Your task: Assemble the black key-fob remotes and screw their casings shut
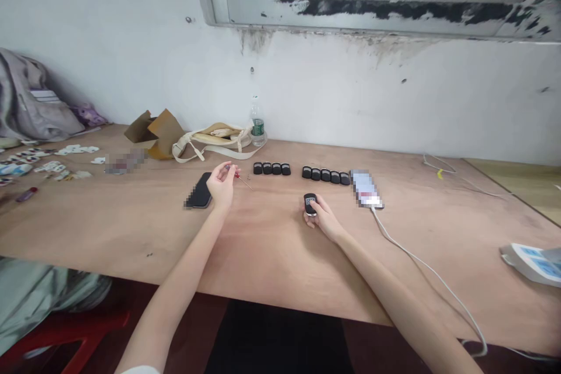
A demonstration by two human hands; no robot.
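My left hand (222, 184) is closed round a small red-handled screwdriver (239, 176), its thin shaft pointing right over the wooden table (272, 245). A black phone (199, 191) lies just left of that hand. My right hand (322, 216) grips a small black key fob (310, 204) resting on the table. Behind the hands lie two rows of black key fobs, one on the left (272, 168) and one on the right (325, 175).
A second phone (366, 189) on a white cable (421, 263) lies right of the fobs. A cream bag (214, 139), a water bottle (258, 123) and brown cardboard (158, 128) stand by the wall. Small packets (48, 162) are scattered far left; a white device (532, 260) sits far right.
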